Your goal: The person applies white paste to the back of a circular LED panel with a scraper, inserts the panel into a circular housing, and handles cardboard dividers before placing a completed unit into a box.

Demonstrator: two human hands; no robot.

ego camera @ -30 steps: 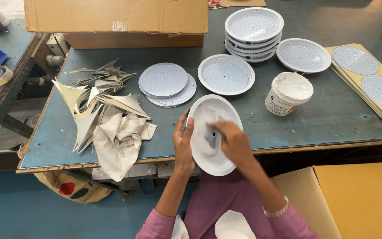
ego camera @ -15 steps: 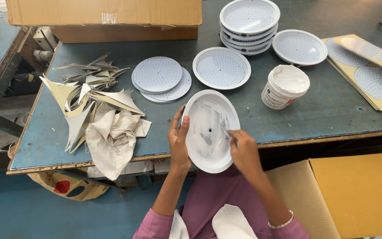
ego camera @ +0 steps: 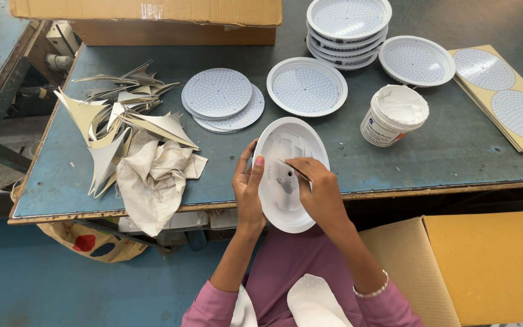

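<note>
- Currently, a white round housing (ego camera: 286, 181) is held at the near edge of the tabletop (ego camera: 455, 157), partly over that edge, with its hollow side turned up.
- The left hand (ego camera: 248, 191) is closed on the left rim of the housing, with the thumb inside and the fingers curled beneath.
- The right hand (ego camera: 316, 191) is laid over the inside; its fingers are pinched together on a thin stick-like tool (ego camera: 293, 171), whose tip is placed near the middle of the housing. What the tip carries cannot be told.
- An open white tub of paste (ego camera: 393, 114) is seen right of the housing, near the middle of the tabletop.
- Four housings with dotted boards already fitted are judged as done: a stack (ego camera: 348, 24) at the far edge, and single ones (ego camera: 307, 86) and (ego camera: 416, 59) beside it.
- Loose round boards (ego camera: 219, 97) are left unused at the middle, so more housings seem to remain.
- Peeled backing scraps (ego camera: 116, 121) and a rag (ego camera: 152, 175) are gathered near the left edge.
</note>
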